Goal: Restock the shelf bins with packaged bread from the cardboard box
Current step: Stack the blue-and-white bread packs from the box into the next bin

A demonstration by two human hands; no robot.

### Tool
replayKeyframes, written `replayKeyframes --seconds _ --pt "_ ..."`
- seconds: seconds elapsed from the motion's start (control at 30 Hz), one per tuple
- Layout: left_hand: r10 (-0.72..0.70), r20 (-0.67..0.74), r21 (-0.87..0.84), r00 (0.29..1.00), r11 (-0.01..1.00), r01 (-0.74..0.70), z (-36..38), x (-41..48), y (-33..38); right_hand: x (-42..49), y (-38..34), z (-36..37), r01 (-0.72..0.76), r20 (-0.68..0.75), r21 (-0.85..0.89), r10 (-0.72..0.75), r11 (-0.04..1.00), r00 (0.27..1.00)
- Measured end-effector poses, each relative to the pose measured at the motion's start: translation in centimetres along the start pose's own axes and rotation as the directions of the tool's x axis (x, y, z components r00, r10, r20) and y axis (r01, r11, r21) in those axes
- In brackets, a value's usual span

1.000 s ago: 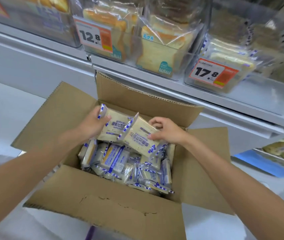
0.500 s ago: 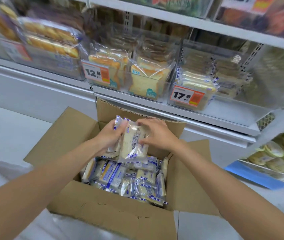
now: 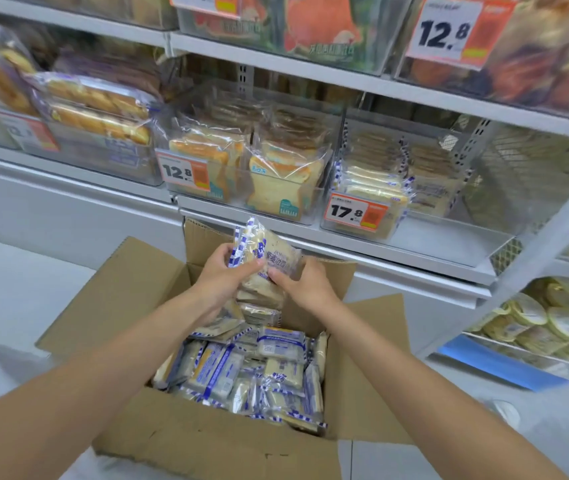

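An open cardboard box [image 3: 206, 441] sits on the floor, holding several blue-and-white bread packets [image 3: 241, 372]. Above its far side I hold a small stack of the same bread packets [image 3: 269, 251] upright between both hands. My left hand [image 3: 222, 275] grips the stack's left side, thumb across the front. My right hand [image 3: 305, 284] grips its right lower side. Straight ahead on the shelf stands a clear bin [image 3: 421, 233] with a 17.8 price tag [image 3: 354, 211], partly filled with matching packets at its left.
Clear bins of toast bags [image 3: 272, 178] and rolls [image 3: 96, 116] fill the shelf to the left, with 12.8 tags. An upper shelf [image 3: 310, 77] carries more bins. Round pastries [image 3: 553, 320] lie on a lower rack at right. A slanted shelf post [image 3: 532, 258] runs beside the 17.8 bin.
Both hands brought two packets together into one stack and lifted it out of the box toward the shelf. My view tilted upward, showing more shelving.
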State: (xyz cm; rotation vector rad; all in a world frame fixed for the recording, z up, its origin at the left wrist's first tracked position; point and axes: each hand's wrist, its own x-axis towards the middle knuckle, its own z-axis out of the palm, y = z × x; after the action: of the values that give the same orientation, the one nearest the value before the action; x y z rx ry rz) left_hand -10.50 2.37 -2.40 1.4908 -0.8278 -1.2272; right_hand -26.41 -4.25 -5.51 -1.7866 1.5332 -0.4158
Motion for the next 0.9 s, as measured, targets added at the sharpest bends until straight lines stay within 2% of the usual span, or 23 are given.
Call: replayKeyframes --seconds 0.07,0.1,0.17,0.23,0.33,0.43,0.5,0.63,0.67,0.77,0.8,0.9 --pt "0.004 0.056 0.002 0.998 1.0 -0.004 0.3 0.3 0.7 -0.1 -0.8 -2.3 0.156 -0.077 -0.125 -0.166 0.98 0.983" --pt "0.007 0.092 0.011 0.996 1.0 -0.008 0.6 0.3 1.3 -0.4 -1.3 -3.8 0.272 -0.044 -0.184 -0.284 0.945 0.958" --pt "0.055 0.184 0.05 0.981 0.997 -0.065 1.7 0.0 2.8 -0.7 -2.0 -6.6 0.436 0.092 -0.262 -0.427 0.861 0.899" --pt "0.164 0.243 0.136 0.956 0.97 -0.201 3.5 -0.3 4.8 -1.0 -2.6 -9.4 0.484 0.119 -0.298 -0.471 0.822 0.874" --pt "0.332 0.277 0.312 0.902 0.857 -0.411 6.2 0.2 8.2 -1.6 -2.8 -14.9 0.524 -0.056 -0.387 -0.587 0.759 0.808" --pt "0.454 0.348 0.452 0.82 0.685 -0.571 9.7 2.3 11.1 -1.7 -2.3 -21.9 0.439 -0.232 -0.577 -0.654 0.689 0.72" --pt "0.529 0.346 0.482 0.775 0.608 -0.631 12.5 4.6 12.3 -1.3 -1.2 -26.1 0.339 -0.294 -0.629 -0.618 0.699 0.73" --pt "0.514 0.397 0.594 0.761 0.487 -0.64 17.9 10.1 13.2 1.7 2.7 -31.1 0.167 -0.279 -0.661 -0.447 0.731 0.85" --pt "0.496 0.436 0.639 0.751 0.417 -0.646 18.7 11.4 13.1 2.8 3.6 -31.9 0.121 -0.261 -0.68 -0.393 0.723 0.882" --pt "0.425 0.564 0.756 0.709 0.081 -0.65 19.7 14.2 12.5 6.7 5.3 -32.8 0.018 -0.201 -0.72 -0.234 0.693 0.951" --pt "0.404 0.587 0.768 0.702 -0.002 -0.641 19.7 14.6 12.1 8.1 5.8 -32.5 0.007 -0.176 -0.73 -0.198 0.684 0.964" --pt "0.424 0.606 0.767 0.673 -0.087 -0.636 19.4 15.2 10.8 11.2 8.1 -31.0 -0.024 -0.124 -0.793 -0.123 0.608 0.985"
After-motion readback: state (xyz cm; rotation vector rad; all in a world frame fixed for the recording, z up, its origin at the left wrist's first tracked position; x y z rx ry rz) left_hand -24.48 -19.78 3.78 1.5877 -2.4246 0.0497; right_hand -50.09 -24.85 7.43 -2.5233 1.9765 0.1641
